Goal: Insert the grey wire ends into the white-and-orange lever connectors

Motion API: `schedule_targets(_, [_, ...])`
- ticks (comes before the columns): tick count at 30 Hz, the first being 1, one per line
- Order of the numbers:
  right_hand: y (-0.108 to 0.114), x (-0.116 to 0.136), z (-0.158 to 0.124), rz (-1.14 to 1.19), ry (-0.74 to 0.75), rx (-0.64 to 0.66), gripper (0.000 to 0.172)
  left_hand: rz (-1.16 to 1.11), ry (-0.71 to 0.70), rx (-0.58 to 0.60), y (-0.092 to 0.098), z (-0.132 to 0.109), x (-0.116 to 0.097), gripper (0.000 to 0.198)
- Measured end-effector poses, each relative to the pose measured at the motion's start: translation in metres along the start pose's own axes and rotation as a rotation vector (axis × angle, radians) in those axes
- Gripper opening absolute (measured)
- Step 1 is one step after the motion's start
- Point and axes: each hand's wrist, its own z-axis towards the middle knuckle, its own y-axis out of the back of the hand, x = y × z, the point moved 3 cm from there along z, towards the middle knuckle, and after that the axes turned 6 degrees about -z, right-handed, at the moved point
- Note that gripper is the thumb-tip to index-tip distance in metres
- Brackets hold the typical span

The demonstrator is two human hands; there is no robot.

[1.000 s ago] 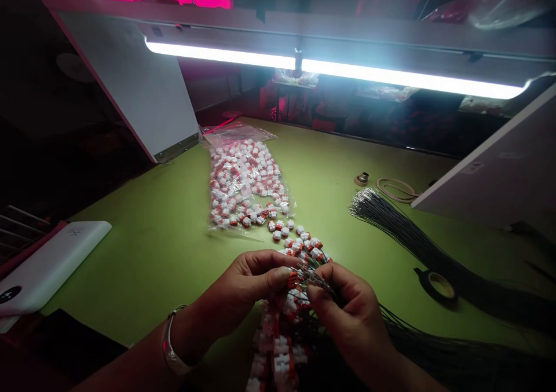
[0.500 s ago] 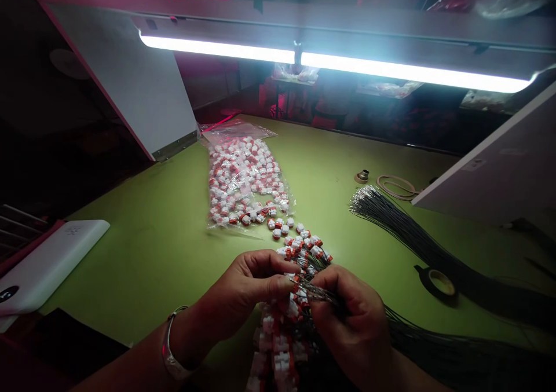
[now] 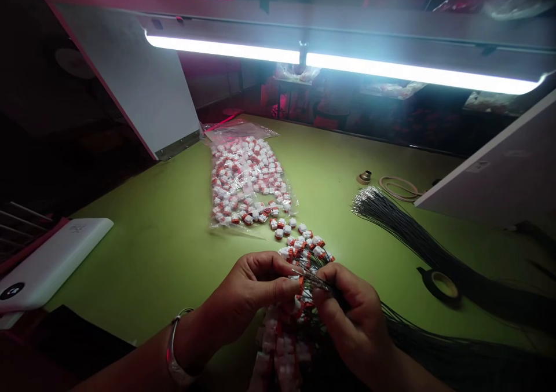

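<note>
My right hand (image 3: 354, 311) pinches a small bunch of thin dark wires (image 3: 316, 277), with their bare metal ends pointing left. Facing it, my left hand (image 3: 256, 285) is closed, thumb and fingers brought together at the wire ends. What lies between its fingertips is too small to make out, though orange shows beside them. Below and behind both hands is a heap of small white and orange connectors (image 3: 299, 244), several with dark wires running from them. The nearer connectors are dim and partly hidden by my hands.
A clear plastic bag (image 3: 247, 178) of connectors lies on the green table (image 3: 174, 207). On the right are a long bundle of dark wires (image 3: 403, 230), black tape (image 3: 441, 285), a tan ring (image 3: 397, 188) and a small metal piece (image 3: 365, 176). A white device (image 3: 65, 259) sits left.
My right hand and the wire ends have shifted slightly. The left fingertips have moved a little right, nearer the wires. The whole view has shifted slightly.
</note>
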Motion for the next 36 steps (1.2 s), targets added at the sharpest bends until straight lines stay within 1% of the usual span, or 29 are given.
schedule_targets(2, [0.001,0.001,0.000,-0.033,0.017,-0.010,0.017,0.005,-0.004,-0.005,0.000,0.000,0.000,0.017])
schedule_targets(6, [-0.001,0.005,-0.001,-0.077,0.080,-0.009,0.015,-0.004,-0.006,-0.021,-0.001,-0.001,0.001,0.018])
schedule_targets(10, [-0.002,0.005,-0.002,-0.088,0.120,-0.003,0.013,-0.004,-0.009,0.000,-0.002,-0.001,0.004,0.015])
schedule_targets(16, [-0.004,0.002,-0.005,-0.085,0.090,-0.023,0.012,-0.034,0.003,-0.023,-0.002,0.000,0.009,0.016])
schedule_targets(19, [-0.005,0.001,-0.004,-0.037,0.065,-0.004,0.013,-0.035,0.003,-0.022,-0.001,0.000,0.010,0.015])
schedule_targets(23, [-0.006,-0.001,-0.002,0.041,-0.004,0.012,0.015,0.023,-0.058,-0.008,-0.002,-0.001,0.002,0.012])
schedule_targets(27, [-0.003,-0.004,-0.002,0.054,-0.012,-0.018,0.016,0.065,-0.099,0.029,-0.001,-0.004,-0.009,0.011])
schedule_targets(30, [0.002,-0.005,0.001,0.051,-0.010,-0.107,0.014,0.204,-0.141,0.098,0.006,-0.001,-0.018,0.012])
schedule_targets(31, [0.004,-0.004,0.003,0.070,-0.021,-0.142,0.013,0.285,-0.174,0.099,0.010,0.002,-0.021,0.014])
schedule_targets(32, [0.006,-0.004,0.004,0.099,-0.037,-0.168,0.012,0.382,-0.222,0.068,0.016,0.006,-0.024,0.016])
schedule_targets(33, [0.006,-0.003,0.006,0.135,-0.062,-0.182,0.012,0.508,-0.278,0.009,0.023,0.012,-0.026,0.017])
schedule_targets(35, [0.006,-0.003,0.008,0.210,-0.125,-0.167,0.011,0.801,-0.420,-0.194,0.037,0.024,-0.032,0.015])
schedule_targets(36, [0.004,-0.003,0.009,0.244,-0.149,-0.147,0.011,0.958,-0.475,-0.257,0.042,0.030,-0.033,0.016])
